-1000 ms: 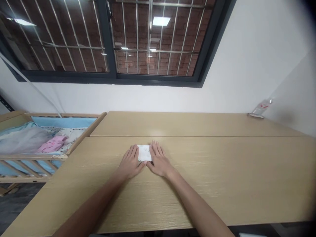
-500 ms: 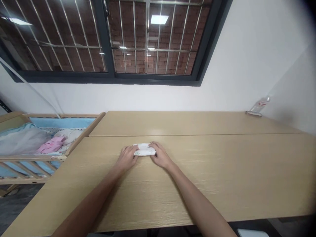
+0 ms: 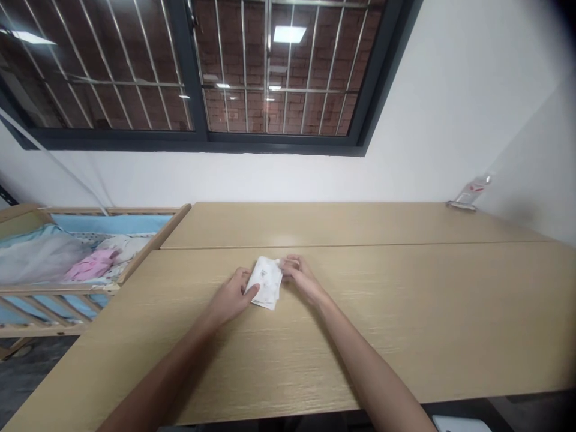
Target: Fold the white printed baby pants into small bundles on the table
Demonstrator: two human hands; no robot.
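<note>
Where the worktop [image 3: 405, 324] ends closest to you, a pale slab [image 3: 461, 424] shows beyond its edge at the lower right, cut off by the view, so what it is cannot be told. Farther in, both your forearms reach forward over the wood. Your left hand [image 3: 229, 299] grasps the bundle [image 3: 266, 283] by its left side, thumb laid over the top and fingers tucked behind; that grip probably steadies the thing and keeps its layers together. The bundle is white, folded, lightly printed, and sits between your hands above the worktop, tilted, with edges fanning a little at the bottom. Your right hand [image 3: 306, 281] is at its upper right edge, fingers bent, which would suit handling a single layer; whether they pinch it or only touch it, you cannot tell from here. Off to the left, the cot [image 3: 58, 288] stands right beside the worktop, its rails seemingly there to hold in the bedding, a pink cloth [image 3: 93, 264] among it. At the far right, the bottle [image 3: 472, 191] is by the corner, perhaps put there to stay clear of your reach. Behind everything, the window [image 3: 288, 143] has metal bars, likely for safety.
</note>
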